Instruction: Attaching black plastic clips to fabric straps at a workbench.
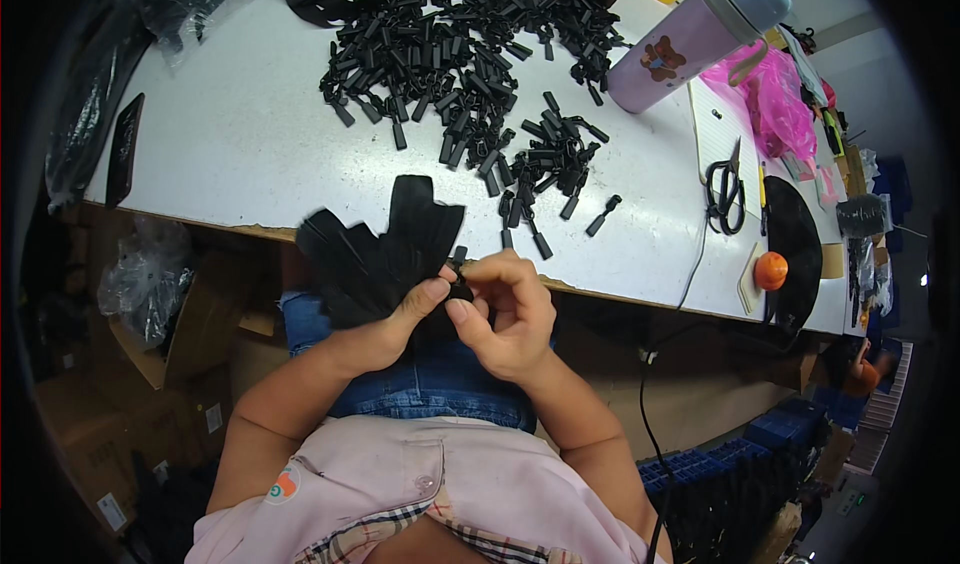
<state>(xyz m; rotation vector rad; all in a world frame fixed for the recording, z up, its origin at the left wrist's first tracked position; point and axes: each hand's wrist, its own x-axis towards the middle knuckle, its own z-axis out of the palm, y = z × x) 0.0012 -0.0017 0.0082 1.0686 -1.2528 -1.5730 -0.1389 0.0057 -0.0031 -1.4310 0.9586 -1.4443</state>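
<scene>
My left hand (402,316) is closed on a fanned bundle of black zipper tapes (385,244), which hangs out over the table's front edge. Thumb and fingers of my right hand (512,314) pinch a small black zipper slider (459,257) against the end of a tape, right beside my left thumb. My fingers partly cover the spot where slider and tape meet. On the white table (220,144) ahead lies a big heap of black zipper sliders with long pulls (430,54). A smaller cluster (550,154) spreads nearer me, and one slider (603,216) lies apart.
A lilac tumbler (665,59) stands at the back right. Scissors (725,194), a notebook (715,129), a pink plastic bag (770,104) and an orange fruit (770,271) lie to the right. A dark phone-like slab (124,151) rests left. Cardboard boxes (190,314) are below.
</scene>
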